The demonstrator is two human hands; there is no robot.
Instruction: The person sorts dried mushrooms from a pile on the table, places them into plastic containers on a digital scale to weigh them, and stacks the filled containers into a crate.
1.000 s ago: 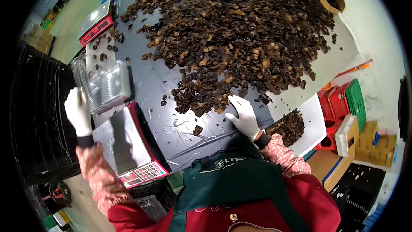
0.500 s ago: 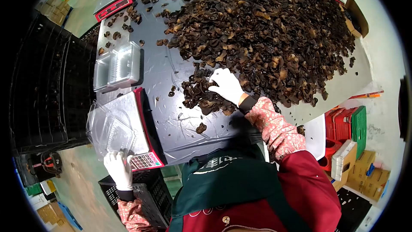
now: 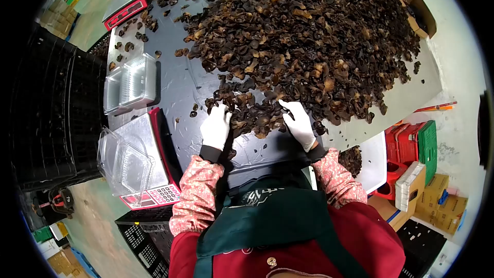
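Note:
Both my hands wear white gloves and frame a small near heap of dark wood ear mushrooms (image 3: pixel 257 116). At the heap's left edge, my left hand (image 3: pixel 215 127) reaches forward with its fingers extended against the pieces. My right hand (image 3: pixel 299 125) is on the opposite side, thumb and fingers apart, touching or very close to the heap. Neither hand visibly lifts a piece, though some fingertips are hidden among the mushrooms. Behind spreads the large main pile of wood ear mushrooms (image 3: pixel 309 41). An open clear plastic clamshell box (image 3: pixel 135 162) rests on a red-and-silver scale (image 3: pixel 160 149) to the left.
Stacked clear plastic trays (image 3: pixel 138 83) stand beyond the near scale. A second scale (image 3: pixel 126 5) sits at the far left corner. Black crates (image 3: pixel 56 108) rise left of the table. To the right are a white bin (image 3: pixel 374 162), red and green crates (image 3: pixel 426 149) and cardboard boxes (image 3: pixel 437 203).
My left hand has left the clamshell box at the scale and moved right to the small heap. My right hand has shifted right and nearer, to the heap's right side.

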